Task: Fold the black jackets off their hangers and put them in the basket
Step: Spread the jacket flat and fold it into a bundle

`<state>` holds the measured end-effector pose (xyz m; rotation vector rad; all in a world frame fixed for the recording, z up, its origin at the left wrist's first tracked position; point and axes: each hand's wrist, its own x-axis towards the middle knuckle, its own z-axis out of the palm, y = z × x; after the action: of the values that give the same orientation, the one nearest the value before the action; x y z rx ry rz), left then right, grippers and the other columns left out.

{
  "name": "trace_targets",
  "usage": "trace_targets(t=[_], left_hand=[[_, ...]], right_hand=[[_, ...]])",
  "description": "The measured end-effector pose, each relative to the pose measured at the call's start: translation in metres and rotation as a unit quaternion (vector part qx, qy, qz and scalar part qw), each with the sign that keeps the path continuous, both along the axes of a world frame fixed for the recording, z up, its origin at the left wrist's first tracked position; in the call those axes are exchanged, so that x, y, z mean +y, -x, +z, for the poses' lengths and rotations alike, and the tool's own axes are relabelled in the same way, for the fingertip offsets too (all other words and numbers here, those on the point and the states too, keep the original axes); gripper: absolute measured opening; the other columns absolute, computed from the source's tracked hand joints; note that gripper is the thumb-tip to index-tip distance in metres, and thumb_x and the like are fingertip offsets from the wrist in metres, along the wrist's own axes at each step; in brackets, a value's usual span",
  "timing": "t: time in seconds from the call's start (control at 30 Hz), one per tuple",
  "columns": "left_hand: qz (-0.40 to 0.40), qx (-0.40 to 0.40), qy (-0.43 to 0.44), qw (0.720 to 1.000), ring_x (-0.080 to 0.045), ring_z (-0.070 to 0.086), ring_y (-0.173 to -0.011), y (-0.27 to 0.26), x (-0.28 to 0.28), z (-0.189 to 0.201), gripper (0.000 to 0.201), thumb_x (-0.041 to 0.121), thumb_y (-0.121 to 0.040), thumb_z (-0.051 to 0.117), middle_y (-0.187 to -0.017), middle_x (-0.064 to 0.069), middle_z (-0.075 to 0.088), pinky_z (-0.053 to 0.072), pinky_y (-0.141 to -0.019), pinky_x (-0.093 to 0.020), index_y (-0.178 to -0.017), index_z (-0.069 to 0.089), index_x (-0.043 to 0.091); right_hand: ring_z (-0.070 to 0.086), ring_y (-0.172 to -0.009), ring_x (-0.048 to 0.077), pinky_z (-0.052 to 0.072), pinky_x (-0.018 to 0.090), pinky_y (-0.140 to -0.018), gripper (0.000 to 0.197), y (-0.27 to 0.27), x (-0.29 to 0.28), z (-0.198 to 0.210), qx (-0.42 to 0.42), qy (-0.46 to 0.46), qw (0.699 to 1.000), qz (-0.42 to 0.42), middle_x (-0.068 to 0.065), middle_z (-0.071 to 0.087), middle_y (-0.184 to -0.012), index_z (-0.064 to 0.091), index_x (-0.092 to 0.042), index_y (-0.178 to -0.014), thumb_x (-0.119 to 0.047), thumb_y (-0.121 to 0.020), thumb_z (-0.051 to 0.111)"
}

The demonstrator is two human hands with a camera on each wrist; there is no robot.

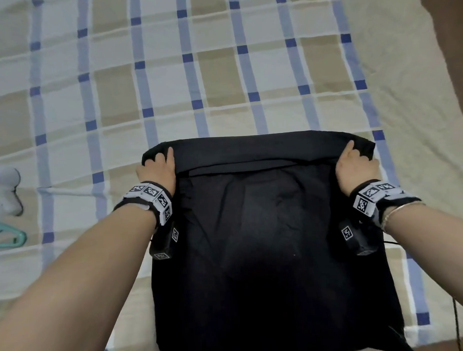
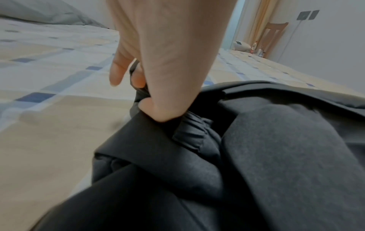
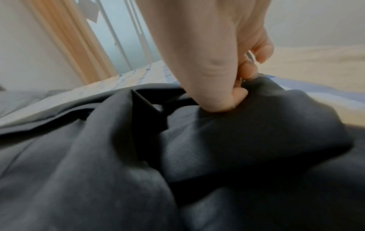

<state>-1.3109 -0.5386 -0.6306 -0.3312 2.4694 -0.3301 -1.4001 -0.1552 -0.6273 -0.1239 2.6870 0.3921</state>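
Checked bedsheet (image 1: 167, 72) in beige, white and blue covers the bed I am working over, and the black jacket (image 1: 267, 240) lies flat on it from the centre down to 6 o'clock, its far edge turned back toward me in a band. My left hand (image 1: 158, 168) pinches that band at its 9 o'clock corner, thumb on top and fingers curled under the cloth; my right hand (image 1: 356, 164) pinches the matching corner at 3 o'clock the same way. A teal hanger (image 1: 7, 237) rests at the 9 o'clock edge of the head view, and I see no basket in any view. The risk I judge greatest is uneven pulling: if one hand leads, the fold will skew and the layers underneath will bunch. The cloth looks slippery, so a shallow pinch could let a corner slide free partway.
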Motion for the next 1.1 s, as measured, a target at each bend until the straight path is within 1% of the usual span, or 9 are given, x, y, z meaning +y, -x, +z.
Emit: trace_targets(t=[0.13, 0.2, 0.3, 0.4, 0.57, 0.63, 0.8, 0.97, 1.1], left_hand=[[0.149, -0.034, -0.011, 0.988, -0.033, 0.048, -0.121, 0.014, 0.000, 0.006, 0.064, 0.009, -0.097, 0.031, -0.139, -0.015, 0.041, 0.043, -0.091, -0.043, -0.151, -0.001, 0.009], [0.213, -0.007, -0.022, 0.977, -0.035, 0.052, -0.119, 0.026, 0.001, 0.018, 0.052, 0.007, -0.096, 0.034, -0.133, -0.017, 0.050, 0.043, -0.092, -0.041, -0.148, 0.024, 0.005], [0.080, 0.147, -0.030, 0.985, -0.038, 0.051, -0.107, 0.036, 0.001, 0.027, 0.029, 0.001, -0.091, 0.037, -0.118, -0.023, 0.051, 0.041, -0.082, -0.043, -0.116, 0.052, -0.004], [-0.048, 0.229, -0.072, 0.969, -0.038, 0.048, -0.101, 0.049, -0.003, 0.026, 0.024, -0.001, -0.086, 0.040, -0.113, -0.024, 0.050, 0.035, -0.082, -0.046, -0.108, 0.050, -0.002], [-0.042, 0.062, -0.183, 0.980, -0.030, 0.045, -0.124, 0.061, -0.009, 0.002, 0.043, 0.040, -0.100, 0.032, -0.134, -0.012, 0.050, 0.032, -0.101, -0.046, -0.128, 0.045, 0.011], [-0.001, 0.010, -0.163, 0.987, -0.031, 0.048, -0.121, 0.056, -0.014, -0.005, 0.056, 0.054, -0.097, 0.025, -0.132, -0.012, 0.051, 0.031, -0.101, -0.047, -0.128, 0.045, 0.012], [-0.047, -0.041, -0.084, 0.995, -0.029, 0.051, -0.114, 0.057, -0.018, 0.000, 0.067, 0.071, -0.087, 0.030, -0.120, -0.008, 0.057, 0.028, -0.100, -0.048, -0.118, 0.052, 0.016], [-0.021, -0.101, -0.173, 0.980, -0.031, 0.057, -0.108, 0.061, -0.015, 0.019, 0.040, 0.042, -0.078, 0.071, -0.108, -0.006, 0.062, 0.044, -0.090, -0.041, -0.110, 0.060, 0.020], [-0.037, -0.048, -0.162, 0.985, -0.034, 0.050, -0.111, 0.059, -0.005, 0.036, 0.026, 0.018, -0.086, 0.057, -0.113, -0.012, 0.052, 0.046, -0.080, -0.041, -0.112, 0.056, 0.016]], right_hand=[[0.051, -0.115, 0.039, 0.035, 0.044, -0.098, 0.061, 0.015, -0.001, 0.001, -0.020, 0.010, 0.995, -0.102, 0.026, 0.047, -0.131, 0.012, 0.012, -0.144, -0.005, -0.093, 0.040], [0.052, -0.114, 0.037, 0.034, 0.042, -0.099, 0.054, 0.029, -0.004, 0.016, -0.035, 0.000, 0.991, -0.133, 0.023, 0.052, -0.128, 0.035, 0.010, -0.137, -0.011, -0.089, 0.047], [0.056, -0.096, 0.041, 0.039, 0.043, -0.087, 0.034, 0.047, -0.007, 0.033, 0.072, 0.076, 0.994, 0.004, 0.026, 0.056, -0.107, 0.057, 0.006, -0.106, -0.016, -0.084, 0.041], [0.052, -0.103, 0.041, 0.037, 0.046, -0.088, 0.044, 0.064, -0.016, 0.037, 0.080, 0.172, 0.975, 0.114, 0.023, 0.057, -0.114, 0.059, -0.001, -0.114, -0.025, -0.087, 0.034], [0.054, -0.113, 0.034, 0.042, 0.044, -0.095, 0.046, 0.090, -0.030, 0.013, -0.172, 0.173, 0.968, 0.060, 0.015, 0.056, -0.128, 0.050, -0.014, -0.126, -0.046, -0.098, 0.032], [0.054, -0.112, 0.032, 0.040, 0.045, -0.097, 0.050, 0.094, -0.026, 0.008, -0.200, 0.144, 0.968, 0.047, 0.010, 0.057, -0.125, 0.051, -0.016, -0.121, -0.055, -0.094, 0.036], [0.055, -0.112, 0.030, 0.039, 0.042, -0.095, 0.060, 0.103, -0.013, 0.017, -0.235, 0.076, 0.969, 0.015, 0.006, 0.058, -0.117, 0.050, -0.018, -0.120, -0.057, -0.077, 0.065], [0.055, -0.081, 0.026, 0.041, 0.030, -0.073, 0.024, 0.093, -0.015, 0.026, -0.264, 0.119, 0.957, 0.031, 0.010, 0.063, -0.090, 0.060, -0.013, -0.086, -0.029, -0.076, 0.076], [0.055, -0.078, 0.028, 0.042, 0.031, -0.069, 0.016, 0.086, -0.017, 0.041, -0.193, 0.143, 0.969, 0.055, 0.016, 0.066, -0.092, 0.059, -0.011, -0.082, -0.019, -0.078, 0.072]])
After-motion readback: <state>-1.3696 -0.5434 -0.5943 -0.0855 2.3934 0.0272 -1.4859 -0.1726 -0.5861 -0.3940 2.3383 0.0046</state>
